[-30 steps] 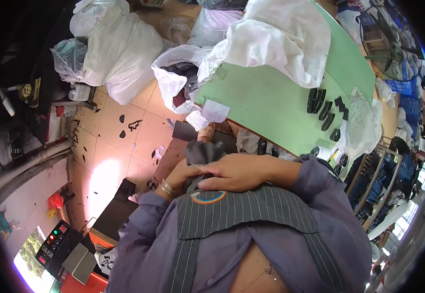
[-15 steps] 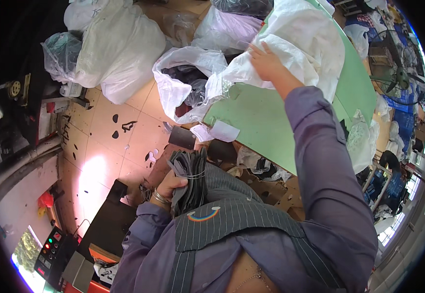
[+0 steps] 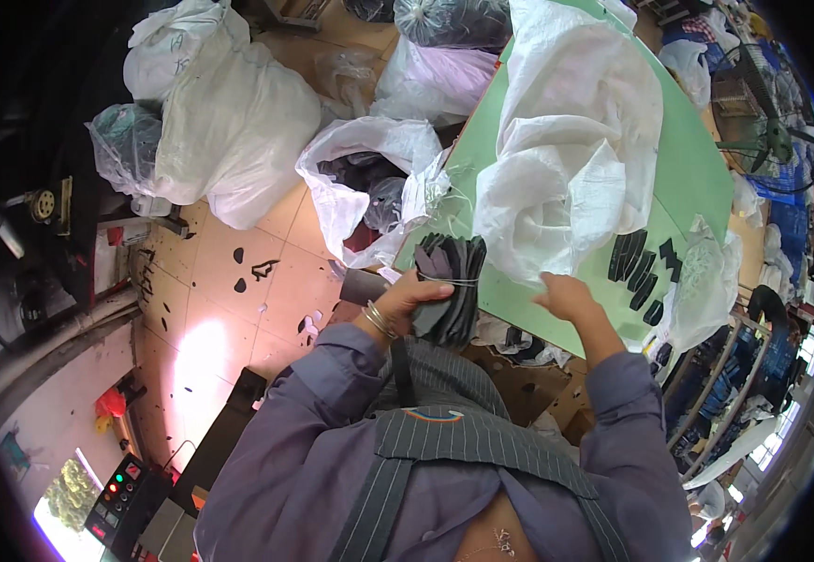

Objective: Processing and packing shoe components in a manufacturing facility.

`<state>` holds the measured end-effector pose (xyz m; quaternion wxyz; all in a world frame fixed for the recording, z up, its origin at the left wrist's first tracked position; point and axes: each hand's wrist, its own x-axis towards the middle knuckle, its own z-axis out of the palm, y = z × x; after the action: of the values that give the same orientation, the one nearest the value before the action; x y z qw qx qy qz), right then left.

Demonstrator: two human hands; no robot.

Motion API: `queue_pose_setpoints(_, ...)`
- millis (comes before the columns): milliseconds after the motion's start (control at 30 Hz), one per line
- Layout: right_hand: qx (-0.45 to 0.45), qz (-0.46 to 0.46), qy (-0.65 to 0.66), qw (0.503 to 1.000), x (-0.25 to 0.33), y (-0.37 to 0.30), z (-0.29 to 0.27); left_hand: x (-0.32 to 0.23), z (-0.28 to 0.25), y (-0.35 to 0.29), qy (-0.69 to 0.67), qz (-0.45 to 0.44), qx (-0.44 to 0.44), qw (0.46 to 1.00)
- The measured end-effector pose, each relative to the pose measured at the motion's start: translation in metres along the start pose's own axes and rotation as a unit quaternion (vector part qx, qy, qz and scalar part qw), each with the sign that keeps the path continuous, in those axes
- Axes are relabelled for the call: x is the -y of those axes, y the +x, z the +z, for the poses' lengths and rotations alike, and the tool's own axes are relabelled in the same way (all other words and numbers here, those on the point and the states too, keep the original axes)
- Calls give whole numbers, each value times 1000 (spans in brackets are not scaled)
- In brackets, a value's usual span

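A bundle of dark grey and black fabric pieces (image 3: 452,304), tied round with a thin cord, is gripped in my left hand (image 3: 407,298). I hold it upright in front of the apron, by the near left edge of the green table (image 3: 519,314). On the table lies a crumpled white woven sack (image 3: 566,140), its near end bunched toward me. At that near edge, my right hand (image 3: 571,302) has its fingers closed on the sack's rim; the fingertips are partly hidden.
Several black strips (image 3: 633,267) lie on the table's right side beside a translucent plastic bag (image 3: 700,281). Left of the table stands an open white sack (image 3: 337,211) with dark contents. Large stuffed sacks (image 3: 238,131) fill the far left. A fan (image 3: 767,131) stands at right.
My right hand has come back from the sack's far left side to its near edge. The left hand has brought the bundle up and right. The black strips are now uncovered.
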<state>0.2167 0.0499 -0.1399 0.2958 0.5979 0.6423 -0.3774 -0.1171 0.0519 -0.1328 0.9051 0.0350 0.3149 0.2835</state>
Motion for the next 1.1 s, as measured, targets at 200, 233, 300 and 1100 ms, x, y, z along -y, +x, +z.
queue_pose_setpoints(200,103,-228,657,711,145,-14,15,40,5,-17,39,140,-138,980)
queue_pose_setpoints(233,81,-283,688,663,167,-20,19,42,6,-27,19,210,-135,968)
queue_pose_setpoints(300,14,-239,711,661,200,-28,23,30,4,-52,34,204,-140,968)
queue_pose_setpoints(1100,-577,-24,589,565,111,263,-94,-395,-282,301,783,205,-129,572)
